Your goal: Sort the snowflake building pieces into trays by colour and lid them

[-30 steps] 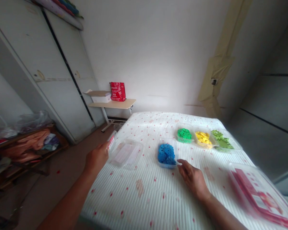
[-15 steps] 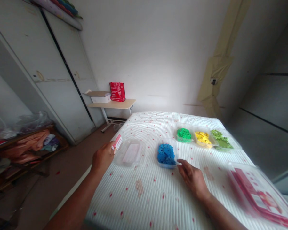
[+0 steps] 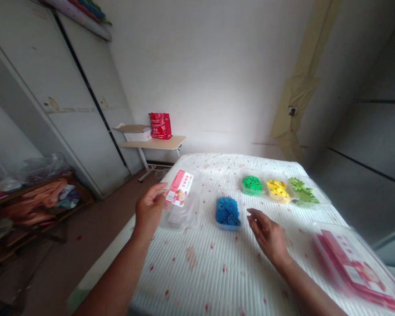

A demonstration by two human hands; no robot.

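My left hand (image 3: 150,208) grips the hinged lid of a clear plastic box (image 3: 181,210) with a red and white label (image 3: 179,193); the lid stands nearly closed over the box, which rests on the white spotted mattress (image 3: 217,267). A clear tray of blue pieces (image 3: 228,212) sits just to the right of it. My right hand (image 3: 268,235) hovers a little above the mattress beside the blue tray, fingers apart and holding nothing.
Trays of green (image 3: 252,184), yellow (image 3: 278,189) and olive-green pieces (image 3: 302,191) line the mattress's far side. A clear box with red packaging (image 3: 352,263) lies at the right. A small side table with a red bag (image 3: 161,125) stands by the wall; wardrobes and a cluttered shelf are at the left.
My left hand has swung the labelled lid up and over the clear box, moving right. My right hand lifted off the mattress and drew slightly back from the blue tray.
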